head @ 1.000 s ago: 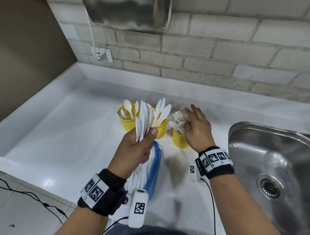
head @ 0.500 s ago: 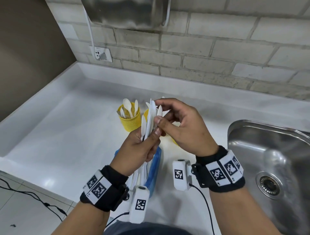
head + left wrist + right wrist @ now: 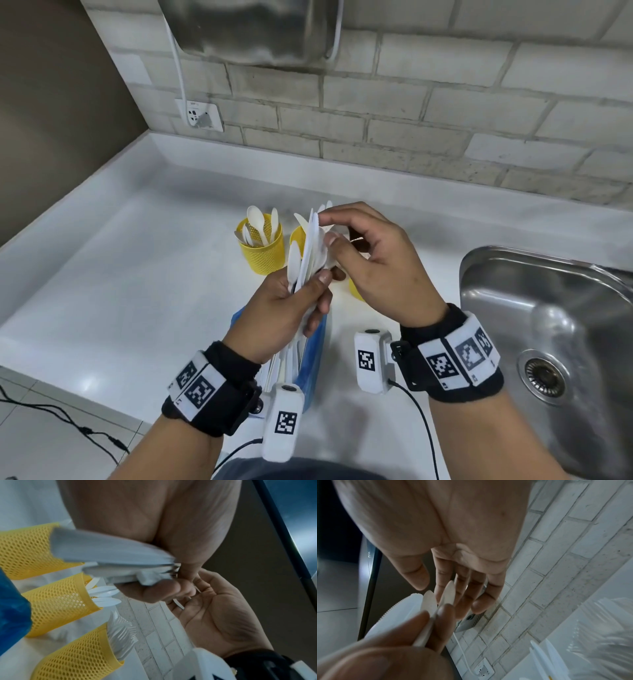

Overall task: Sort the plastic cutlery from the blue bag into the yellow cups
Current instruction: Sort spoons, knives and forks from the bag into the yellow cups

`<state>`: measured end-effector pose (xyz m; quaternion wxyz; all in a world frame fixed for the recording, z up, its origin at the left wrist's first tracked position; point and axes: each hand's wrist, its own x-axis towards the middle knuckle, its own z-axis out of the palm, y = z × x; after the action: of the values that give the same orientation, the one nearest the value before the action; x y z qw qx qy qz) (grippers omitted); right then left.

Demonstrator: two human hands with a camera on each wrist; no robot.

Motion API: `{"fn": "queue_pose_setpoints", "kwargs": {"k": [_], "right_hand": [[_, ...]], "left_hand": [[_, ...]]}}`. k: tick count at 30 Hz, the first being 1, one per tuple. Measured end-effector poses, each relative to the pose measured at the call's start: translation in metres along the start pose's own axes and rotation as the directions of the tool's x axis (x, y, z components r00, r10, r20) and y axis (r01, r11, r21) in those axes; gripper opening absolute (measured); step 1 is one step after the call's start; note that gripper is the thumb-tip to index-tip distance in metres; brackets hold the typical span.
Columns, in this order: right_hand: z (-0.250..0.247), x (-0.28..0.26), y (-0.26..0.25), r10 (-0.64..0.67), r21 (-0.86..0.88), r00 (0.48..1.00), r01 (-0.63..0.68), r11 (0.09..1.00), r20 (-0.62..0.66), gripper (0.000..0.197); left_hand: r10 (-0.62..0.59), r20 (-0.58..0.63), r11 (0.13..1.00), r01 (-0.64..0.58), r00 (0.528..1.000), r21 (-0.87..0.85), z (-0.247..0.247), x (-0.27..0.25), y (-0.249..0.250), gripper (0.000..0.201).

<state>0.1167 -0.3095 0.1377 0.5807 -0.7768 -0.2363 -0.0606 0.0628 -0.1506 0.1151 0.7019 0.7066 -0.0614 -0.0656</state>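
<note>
My left hand (image 3: 301, 298) grips a bundle of white plastic cutlery (image 3: 308, 253) upright above the blue bag (image 3: 313, 359), which lies on the counter with more pieces in it. My right hand (image 3: 325, 229) is at the top of the bundle, forefinger on a serrated knife tip and thumb against a neighbouring piece, pinching there. Behind the hands stand three yellow mesh cups: the left cup (image 3: 262, 251) holds spoons, the middle cup (image 3: 58, 604) knives, and the right cup (image 3: 77, 654) forks. In the head view my right hand hides most of the right cup.
A steel sink (image 3: 548, 325) is sunk into the white counter (image 3: 137, 274) at the right. A brick wall with a socket (image 3: 200, 116) and a metal dispenser (image 3: 253, 31) rises behind. The counter's front edge is near my wrists, with floor and cables at the lower left.
My right hand left the fork cup on the right and came across to the top of the bundle. My left hand has kept hold of the bundle in roughly the same spot.
</note>
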Motion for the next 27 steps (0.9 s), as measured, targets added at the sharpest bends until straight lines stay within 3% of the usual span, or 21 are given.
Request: {"fn": "queue_pose_setpoints", "kwargs": {"k": [3, 8, 14, 21, 27], "right_hand": [[-0.002, 0.003, 0.0, -0.016, -0.038, 1.0, 0.015, 0.999, -0.025, 0.017], [-0.006, 0.011, -0.001, 0.065, 0.116, 0.997, -0.07, 0.991, 0.049, 0.012], [-0.004, 0.015, -0.006, 0.111, 0.038, 0.993, -0.112, 0.993, 0.041, 0.013], [-0.004, 0.011, -0.015, 0.213, 0.04, 0.966, -0.221, 0.975, 0.149, 0.016], [-0.009, 0.014, -0.011, 0.159, -0.064, 0.977, -0.151, 0.986, 0.145, 0.012]], "left_hand": [[0.006, 0.022, 0.999, -0.006, 1.0, 0.035, 0.0, 0.0, -0.002, 0.041], [-0.017, 0.039, 0.999, 0.015, 0.999, 0.038, -0.003, 0.0, -0.007, 0.027], [-0.028, 0.048, 0.999, 0.026, 0.998, 0.04, -0.005, 0.003, -0.011, 0.028], [-0.064, 0.078, 0.998, 0.063, 0.995, 0.014, -0.004, 0.001, -0.014, 0.03], [-0.08, 0.098, 0.996, 0.084, 0.992, -0.035, -0.004, 0.0, -0.016, 0.027]]}}
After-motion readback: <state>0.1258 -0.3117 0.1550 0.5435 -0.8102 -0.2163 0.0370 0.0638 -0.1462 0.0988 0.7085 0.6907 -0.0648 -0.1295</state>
